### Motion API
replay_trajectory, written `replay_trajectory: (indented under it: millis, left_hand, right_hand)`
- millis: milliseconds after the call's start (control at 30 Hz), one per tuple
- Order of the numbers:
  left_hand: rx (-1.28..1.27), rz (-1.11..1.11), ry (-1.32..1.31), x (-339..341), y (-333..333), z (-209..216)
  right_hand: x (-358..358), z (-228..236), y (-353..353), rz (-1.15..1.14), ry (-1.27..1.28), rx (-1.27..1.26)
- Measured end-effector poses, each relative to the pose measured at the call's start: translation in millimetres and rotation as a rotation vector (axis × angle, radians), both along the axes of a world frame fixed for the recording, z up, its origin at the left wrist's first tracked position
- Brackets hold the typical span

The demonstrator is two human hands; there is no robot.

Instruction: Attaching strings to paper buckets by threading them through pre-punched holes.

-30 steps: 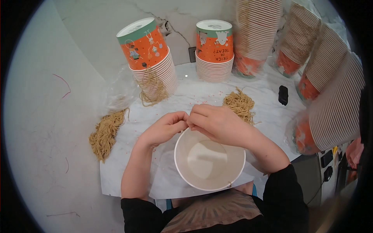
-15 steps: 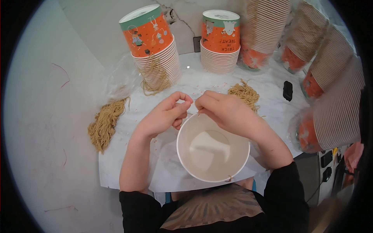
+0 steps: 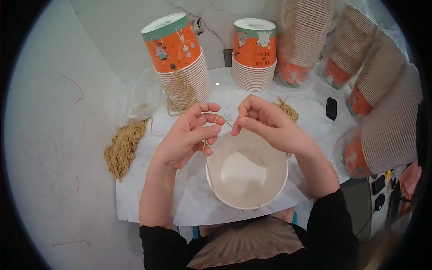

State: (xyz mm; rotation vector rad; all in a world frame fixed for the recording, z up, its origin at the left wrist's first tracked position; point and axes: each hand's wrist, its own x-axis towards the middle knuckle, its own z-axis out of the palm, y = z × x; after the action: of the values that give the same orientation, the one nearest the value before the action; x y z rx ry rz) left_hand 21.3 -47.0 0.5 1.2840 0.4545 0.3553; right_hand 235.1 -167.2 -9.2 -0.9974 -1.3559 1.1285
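Note:
A white paper bucket (image 3: 245, 175) stands mouth up near the table's front edge, with a bit of cord at the near part of its rim. Above its far rim, a thin tan cord (image 3: 228, 123) runs between my two hands. It winds about the fingers of my left hand (image 3: 186, 137), which are curled around it with gaps between them. My right hand (image 3: 270, 123) pinches the cord between thumb and index finger. Part of the cord hangs down along the bucket's left side.
A tan cord bundle (image 3: 123, 150) lies at the left; a smaller bundle (image 3: 289, 109) sits partly behind my right hand. Orange bucket stacks (image 3: 180, 51) (image 3: 254, 54) stand upside down at the back. More bagged stacks (image 3: 384, 126) line the right, near a small black object (image 3: 331, 109).
My left fingers have spread, and the cord looped on them now shows. My right hand has lifted off the rim and turned, with the cord stretched between both hands.

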Motion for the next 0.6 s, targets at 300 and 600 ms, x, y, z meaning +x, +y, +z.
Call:
replay_trajectory:
  millis: [300,600]
  left_hand:
    - [-0.06,0.026,-0.049,4.1,-0.9,-1.7]
    - [0.933,0.265,0.253,8.8,-8.4,-26.5]
  right_hand:
    - [0.6,-4.4,7.4,-0.147,-0.209,-0.021]
    - [-4.5,-10.7,9.3,-0.158,-0.032,0.02]
